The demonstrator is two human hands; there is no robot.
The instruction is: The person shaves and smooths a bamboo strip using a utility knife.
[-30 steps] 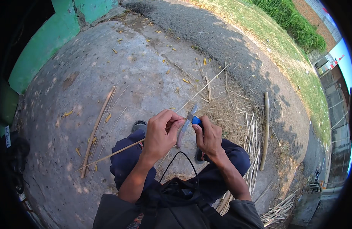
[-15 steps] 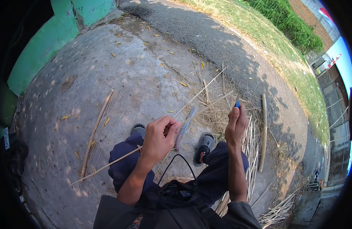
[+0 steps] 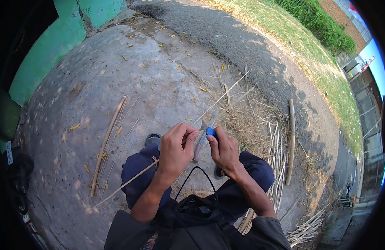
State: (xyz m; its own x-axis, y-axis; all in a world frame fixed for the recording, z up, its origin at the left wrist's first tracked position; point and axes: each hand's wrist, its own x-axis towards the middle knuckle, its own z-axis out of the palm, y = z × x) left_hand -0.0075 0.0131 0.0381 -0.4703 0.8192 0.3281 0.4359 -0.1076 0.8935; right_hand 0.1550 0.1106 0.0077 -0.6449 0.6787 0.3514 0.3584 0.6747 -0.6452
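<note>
My left hand [image 3: 176,146] pinches a long thin bamboo strip [image 3: 134,179]. One end of it slants down past my left knee, and the other reaches out over the straw. Close beside it, my right hand [image 3: 225,148] is closed around the blue handle of a small knife [image 3: 210,131]. The short blade points up and left, near the strip just beyond my left fingers; whether it touches, I cannot tell. Below my hands on the concrete lies a larger blade with a purplish handle [image 3: 198,151], partly covered by my right hand and the knife.
Straw-like shavings [image 3: 246,116] and another pale strip [image 3: 226,93] lie ahead. A bundle of split strips [image 3: 276,154] and a thick bamboo piece [image 3: 291,141] are at the right. A brown stick [image 3: 108,146] lies left, a green wall [image 3: 46,58] far left.
My right hand has brought the knife left and inward, from apart on the right to beside my left hand. The strip's far end has risen slightly in view.
</note>
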